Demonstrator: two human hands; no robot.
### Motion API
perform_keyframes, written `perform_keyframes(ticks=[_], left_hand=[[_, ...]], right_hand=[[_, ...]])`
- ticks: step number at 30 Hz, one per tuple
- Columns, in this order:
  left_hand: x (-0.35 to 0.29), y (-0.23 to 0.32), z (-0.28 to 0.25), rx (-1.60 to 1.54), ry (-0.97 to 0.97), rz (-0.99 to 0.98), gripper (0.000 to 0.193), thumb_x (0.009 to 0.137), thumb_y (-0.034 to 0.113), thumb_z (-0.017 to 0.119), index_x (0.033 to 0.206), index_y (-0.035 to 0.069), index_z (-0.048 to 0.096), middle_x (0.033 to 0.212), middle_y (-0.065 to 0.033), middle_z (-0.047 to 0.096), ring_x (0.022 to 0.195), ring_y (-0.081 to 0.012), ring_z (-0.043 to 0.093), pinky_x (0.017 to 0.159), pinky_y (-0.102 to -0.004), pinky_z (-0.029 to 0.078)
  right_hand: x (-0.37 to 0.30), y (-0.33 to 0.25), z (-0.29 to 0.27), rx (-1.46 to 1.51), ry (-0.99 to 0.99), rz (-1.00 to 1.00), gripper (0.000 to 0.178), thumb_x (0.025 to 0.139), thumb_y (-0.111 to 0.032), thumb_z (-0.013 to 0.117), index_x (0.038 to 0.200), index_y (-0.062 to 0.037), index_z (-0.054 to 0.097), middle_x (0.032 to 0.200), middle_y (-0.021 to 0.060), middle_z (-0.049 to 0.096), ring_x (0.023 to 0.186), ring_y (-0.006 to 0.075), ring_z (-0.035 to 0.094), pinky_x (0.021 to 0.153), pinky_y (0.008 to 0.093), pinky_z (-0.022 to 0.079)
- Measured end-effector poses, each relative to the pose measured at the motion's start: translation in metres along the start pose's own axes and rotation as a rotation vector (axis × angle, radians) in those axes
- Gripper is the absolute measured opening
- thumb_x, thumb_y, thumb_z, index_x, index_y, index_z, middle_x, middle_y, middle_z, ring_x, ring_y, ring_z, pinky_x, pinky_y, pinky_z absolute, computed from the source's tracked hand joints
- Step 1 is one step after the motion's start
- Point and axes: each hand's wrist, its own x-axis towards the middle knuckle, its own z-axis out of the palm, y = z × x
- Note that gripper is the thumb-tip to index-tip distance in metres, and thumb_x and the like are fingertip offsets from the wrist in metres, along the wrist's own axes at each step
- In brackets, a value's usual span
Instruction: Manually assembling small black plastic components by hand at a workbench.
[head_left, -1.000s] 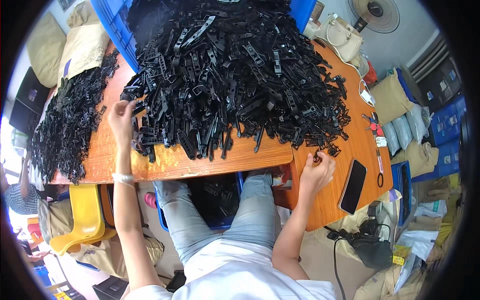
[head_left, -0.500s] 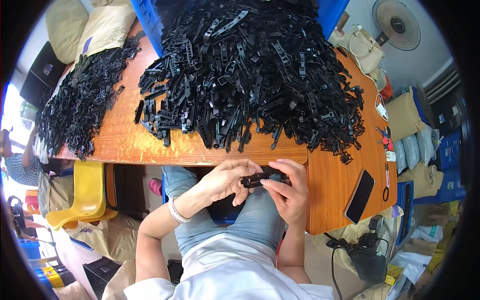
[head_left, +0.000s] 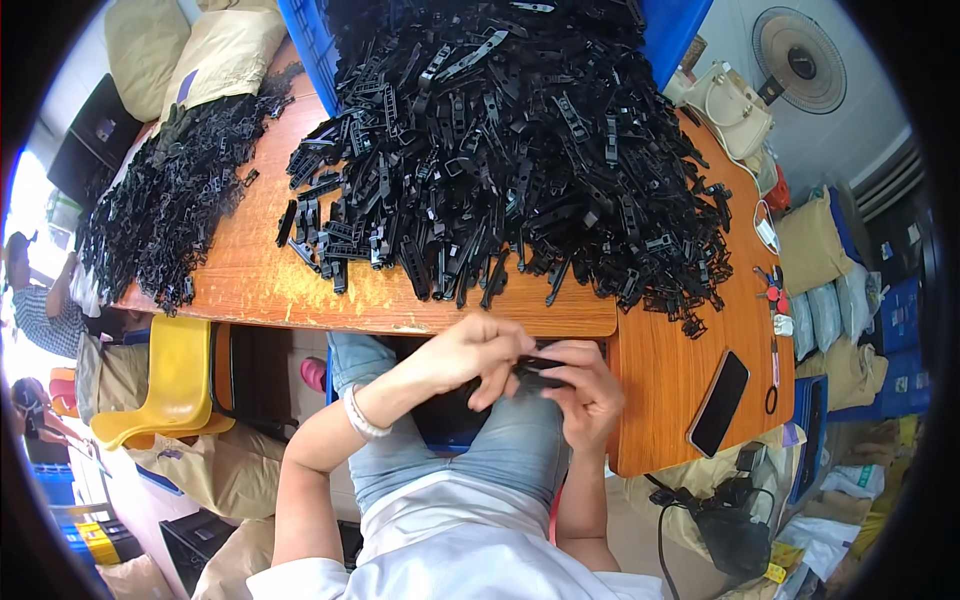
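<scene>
Over my lap, just below the table's front edge, my two hands meet around a small black plastic part (head_left: pixel 543 368). My right hand (head_left: pixel 588 392) is closed on it, with fingers bent over its top. My left hand (head_left: pixel 478 358), with a white band at its wrist, is closed at the part's left end, fingers curled and fingertips close to the right hand's. Fingers cover most of the part, and motion blurs it, so its exact shape is hidden. Beyond my hands, a big heap of black plastic parts (head_left: pixel 500 180) spreads over the wooden table (head_left: pixel 270 270).
A blue crate (head_left: pixel 312 50) stands behind the heap. A second pile of black parts (head_left: pixel 165 205) lies at left. On the right are a phone (head_left: pixel 719 403) and scissors (head_left: pixel 772 385). A yellow chair (head_left: pixel 180 380) stands left; a person (head_left: pixel 48 310) is at the far left.
Both hands have shifted slightly. The fingers of my right hand have folded further over the black part, which shows less now. My left fingertips have moved toward the right hand.
</scene>
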Motion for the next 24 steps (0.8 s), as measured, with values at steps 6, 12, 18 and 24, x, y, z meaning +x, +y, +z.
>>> perform_keyframes(ticks=[6, 12, 18, 24], left_hand=[[0.066, 0.014, -0.024, 1.041, 0.718, 0.801, 0.005, 0.078, 0.000, 0.058, 0.083, -0.002, 0.058, 0.070, -0.0109, 0.052, 0.054, -0.0229, 0.054, 0.050, -0.0305, 0.042], [0.091, 0.052, -0.034, 1.361, 1.066, 0.934, 0.008, 0.076, 0.009, 0.063, 0.078, 0.001, 0.061, 0.072, -0.0103, 0.053, 0.056, -0.0247, 0.056, 0.050, -0.0342, 0.044], [0.108, 0.076, -0.033, 1.719, 0.949, 0.512, 0.025, 0.071, 0.021, 0.069, 0.067, -0.002, 0.060, 0.074, -0.0142, 0.058, 0.060, -0.0276, 0.060, 0.053, -0.0363, 0.047], [0.093, 0.069, -0.029, 0.958, 0.981, 0.596, 0.022, 0.073, 0.013, 0.070, 0.069, -0.002, 0.055, 0.058, -0.0062, 0.057, 0.050, -0.0124, 0.054, 0.048, -0.0235, 0.044]], right_hand=[[-0.012, 0.011, -0.006, 0.241, 0.257, 0.158, 0.016, 0.077, -0.010, 0.064, 0.076, 0.0046, 0.059, 0.087, 0.0133, 0.061, 0.079, 0.0198, 0.056, 0.069, 0.0281, 0.044], [-0.023, 0.019, -0.011, 0.183, 0.353, 0.349, 0.016, 0.082, -0.009, 0.061, 0.079, 0.0069, 0.060, 0.096, 0.0106, 0.055, 0.071, 0.0119, 0.050, 0.061, 0.0217, 0.042], [-0.022, 0.015, -0.005, 0.196, 0.319, 0.426, 0.019, 0.081, -0.010, 0.064, 0.087, 0.0075, 0.062, 0.094, 0.0068, 0.056, 0.074, 0.0087, 0.048, 0.065, 0.0180, 0.038], [-0.016, 0.019, -0.003, 0.191, 0.351, 0.431, 0.015, 0.081, -0.007, 0.060, 0.084, 0.0082, 0.061, 0.093, 0.0089, 0.055, 0.071, 0.0103, 0.047, 0.061, 0.0216, 0.039]])
